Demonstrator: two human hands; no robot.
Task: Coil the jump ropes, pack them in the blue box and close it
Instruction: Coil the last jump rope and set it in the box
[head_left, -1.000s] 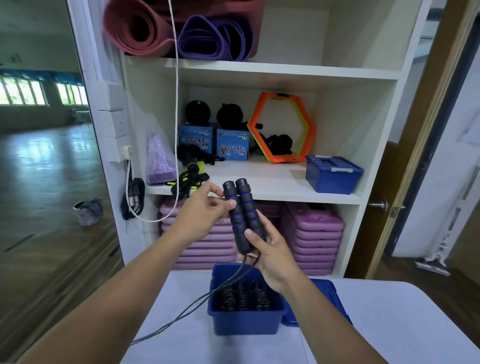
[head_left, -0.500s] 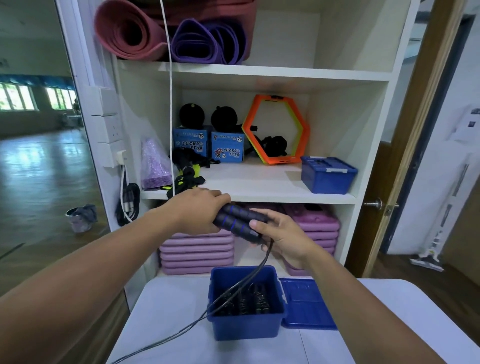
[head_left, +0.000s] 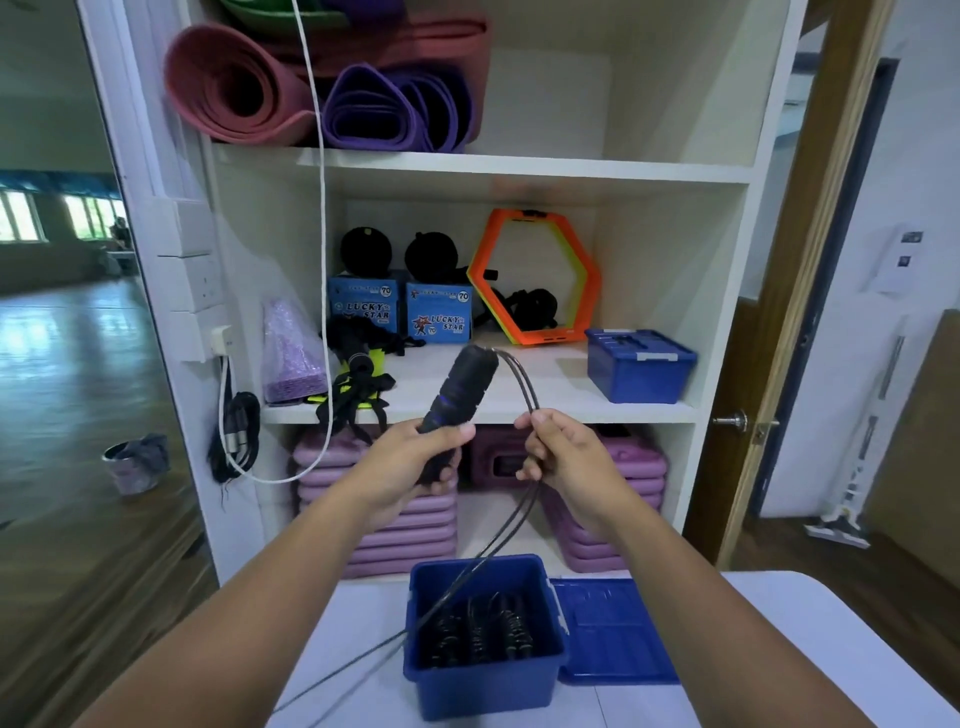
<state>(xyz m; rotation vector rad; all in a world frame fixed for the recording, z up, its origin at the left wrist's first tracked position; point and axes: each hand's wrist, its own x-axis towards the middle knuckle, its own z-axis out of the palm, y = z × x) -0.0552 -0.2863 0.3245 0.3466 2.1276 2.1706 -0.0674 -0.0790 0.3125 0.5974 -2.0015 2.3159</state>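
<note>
Head view, frame ctr: left hand (head_left: 410, 457) grips rope handles (head_left: 460, 387); right hand (head_left: 563, 452) pinches cord (head_left: 524, 387). Blue box (head_left: 483, 675) open btm ctr on counter (head_left: 363, 623), lid (head_left: 613, 631) beside, right.

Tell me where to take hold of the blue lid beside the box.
Pinch the blue lid at its right edge, coming from the right: it lies flat on the table, and its left edge sits close to the blue box.
</note>
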